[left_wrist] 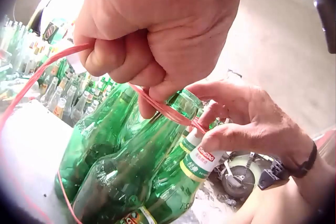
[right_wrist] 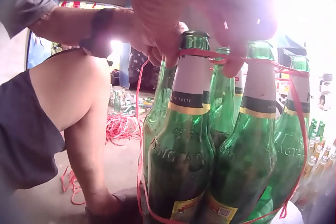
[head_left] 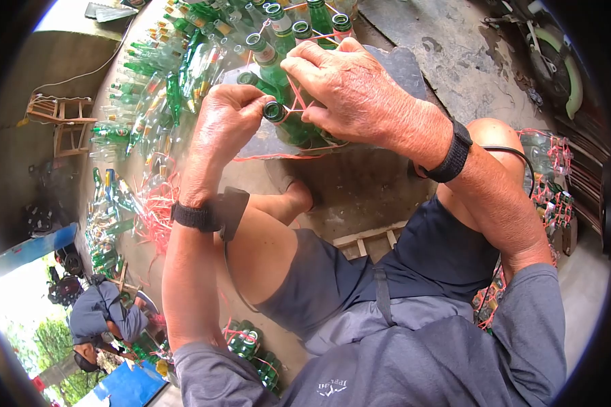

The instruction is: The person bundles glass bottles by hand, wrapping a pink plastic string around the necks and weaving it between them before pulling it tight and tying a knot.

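A cluster of green glass beer bottles (right_wrist: 181,140) stands upright on a slab (head_left: 251,146), with pink twine (left_wrist: 165,111) running round the necks and lower bodies. My left hand (head_left: 227,119) curls its fingers on the twine beside the nearest bottle's mouth (head_left: 273,110); a loose length trails from the fist in the left wrist view. Over the cluster, my right hand (head_left: 366,88) pinches twine between thumb and fingers close to the same neck. White neck labels (left_wrist: 198,163) show on some bottles. The right hand's fingertips are partly hidden behind bottle necks in the left wrist view.
Many loose bottles (head_left: 142,88) cover the floor at the left, near a tangle of pink twine (head_left: 157,210). Tied bundles (head_left: 553,197) stand at the right and more bottles (head_left: 248,342) by my left side. Another person (head_left: 105,315) bends over bottles at the lower left.
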Tool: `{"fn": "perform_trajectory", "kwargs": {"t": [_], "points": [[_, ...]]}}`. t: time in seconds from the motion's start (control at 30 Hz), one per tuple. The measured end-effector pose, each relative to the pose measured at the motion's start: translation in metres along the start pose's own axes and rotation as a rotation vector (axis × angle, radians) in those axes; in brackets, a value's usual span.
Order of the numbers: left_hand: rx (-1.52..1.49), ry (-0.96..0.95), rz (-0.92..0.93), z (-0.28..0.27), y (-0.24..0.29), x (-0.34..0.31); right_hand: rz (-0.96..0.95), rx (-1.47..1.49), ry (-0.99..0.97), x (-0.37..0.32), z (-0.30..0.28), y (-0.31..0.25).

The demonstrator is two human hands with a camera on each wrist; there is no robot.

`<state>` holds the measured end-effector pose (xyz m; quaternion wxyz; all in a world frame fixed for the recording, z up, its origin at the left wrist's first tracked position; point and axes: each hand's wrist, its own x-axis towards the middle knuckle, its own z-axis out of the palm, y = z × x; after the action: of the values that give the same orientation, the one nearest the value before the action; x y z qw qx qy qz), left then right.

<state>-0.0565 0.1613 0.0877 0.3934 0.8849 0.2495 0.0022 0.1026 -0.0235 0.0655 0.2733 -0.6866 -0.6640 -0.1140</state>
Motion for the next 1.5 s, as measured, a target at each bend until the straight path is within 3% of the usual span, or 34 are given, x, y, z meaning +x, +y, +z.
{"fn": "perform_trajectory", "kwargs": {"t": [0.2,0.3,0.4,0.63,0.87,1.03,1.37,1.5], "points": [[0.05,0.054,-0.022,0.003,0.002,-0.005,-0.049,-0.038,0.143,-0.016,-0.013,-0.006],[-0.022,0.073,-0.017,0.006,-0.004,-0.006,0.043,-0.056,-0.068,-0.024,-0.019,-0.007],[-0.046,0.087,-0.044,0.009,-0.003,-0.01,0.096,0.036,-0.119,-0.024,-0.024,-0.008],[-0.188,0.23,-0.014,0.038,0.013,-0.024,0.106,-0.029,-0.137,-0.026,-0.028,0.009],[-0.46,0.505,-0.05,0.118,0.057,-0.04,0.162,-0.098,-0.167,-0.026,-0.052,0.036],[-0.596,0.495,-0.135,0.122,0.07,-0.044,0.192,-0.111,-0.17,-0.027,-0.049,0.038],[-0.395,0.708,0.081,0.138,0.057,-0.055,0.2,-0.092,-0.163,-0.031,-0.05,0.043],[-0.413,0.777,0.065,0.144,0.053,-0.061,0.209,-0.046,-0.153,-0.032,-0.049,0.044]]}}
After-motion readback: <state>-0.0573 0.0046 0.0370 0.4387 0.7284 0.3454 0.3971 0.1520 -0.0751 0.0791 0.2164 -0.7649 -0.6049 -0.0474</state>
